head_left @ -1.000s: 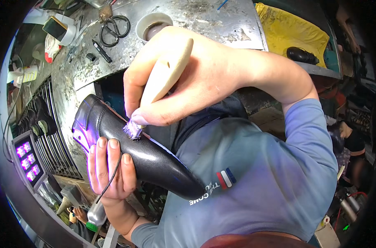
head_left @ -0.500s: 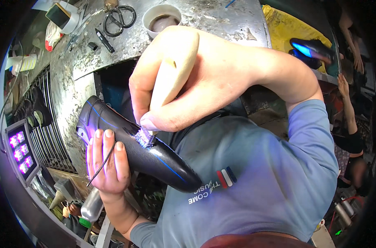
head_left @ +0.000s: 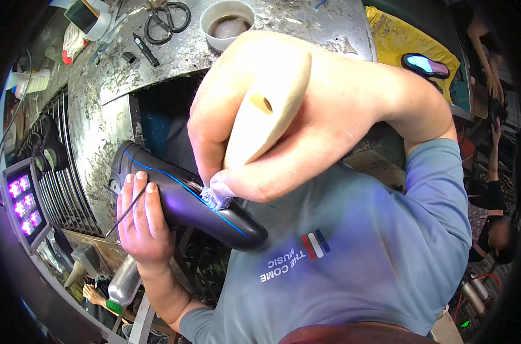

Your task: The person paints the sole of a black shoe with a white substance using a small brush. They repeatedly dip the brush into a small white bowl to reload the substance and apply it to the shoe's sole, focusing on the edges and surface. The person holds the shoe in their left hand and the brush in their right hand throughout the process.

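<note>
My right hand (head_left: 306, 114) is closed around a pale brush handle (head_left: 266, 114); my left hand (head_left: 143, 223) wraps under the black shoe (head_left: 186, 200).

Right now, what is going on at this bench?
A person is brushing along the edge of a black shoe. The left hand steadies the shoe from below, a thin dark stick lying across its fingers. The right hand grips a pale-handled brush, whose bristles touch the seam, which glows blue. On the metal bench behind lie scissors and a small white cup. A purple-lit panel sits to the left.
</note>
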Available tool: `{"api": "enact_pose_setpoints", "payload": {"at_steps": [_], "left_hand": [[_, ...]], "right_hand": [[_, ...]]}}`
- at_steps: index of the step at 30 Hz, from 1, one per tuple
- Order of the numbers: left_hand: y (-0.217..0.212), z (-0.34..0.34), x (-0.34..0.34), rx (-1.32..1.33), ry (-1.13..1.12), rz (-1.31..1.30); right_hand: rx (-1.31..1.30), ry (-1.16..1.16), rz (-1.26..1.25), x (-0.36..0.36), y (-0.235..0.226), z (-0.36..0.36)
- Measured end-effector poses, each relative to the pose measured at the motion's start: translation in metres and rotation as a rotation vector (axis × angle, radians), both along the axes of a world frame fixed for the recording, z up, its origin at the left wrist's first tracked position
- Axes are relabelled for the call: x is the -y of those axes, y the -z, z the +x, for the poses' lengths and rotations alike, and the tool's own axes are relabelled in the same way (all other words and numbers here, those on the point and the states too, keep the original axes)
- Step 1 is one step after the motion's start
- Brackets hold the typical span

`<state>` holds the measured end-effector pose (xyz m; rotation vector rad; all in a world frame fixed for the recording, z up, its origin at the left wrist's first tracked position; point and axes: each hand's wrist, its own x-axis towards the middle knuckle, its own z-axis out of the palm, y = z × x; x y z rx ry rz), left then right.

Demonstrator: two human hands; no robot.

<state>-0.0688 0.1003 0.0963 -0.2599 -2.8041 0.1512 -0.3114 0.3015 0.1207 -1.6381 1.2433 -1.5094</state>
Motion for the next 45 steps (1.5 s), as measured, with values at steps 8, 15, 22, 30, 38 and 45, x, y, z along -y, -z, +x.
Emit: {"api": "enact_pose_setpoints", "payload": {"at_steps": [8, 15, 22, 30, 38, 45], "left_hand": [[0.002, 0.001, 0.0, 0.045, -0.091, 0.059], [0.007, 0.009, -0.001, 0.086, -0.218, 0.22], [0.018, 0.014, -0.006, 0.109, -0.352, 0.392], [0.016, 0.022, -0.025, 0.208, -0.592, 0.883], [0.008, 0.015, -0.022, 0.39, -0.519, 0.934], [0.002, 0.015, -0.03, 0.392, -0.623, 1.473]], "right_hand": [[-0.018, 0.063, -0.062, -0.002, -0.004, 0.003], [-0.051, 0.108, -0.123, -0.002, -0.013, 0.002], [-0.274, 0.16, -0.362, 0.007, -0.016, -0.004], [-0.331, 0.181, -0.385, 0.012, -0.019, -0.004], [-0.437, 0.283, -0.405, 0.026, -0.03, -0.008], [-0.422, 0.223, -0.312, 0.033, -0.035, -0.007]]}}
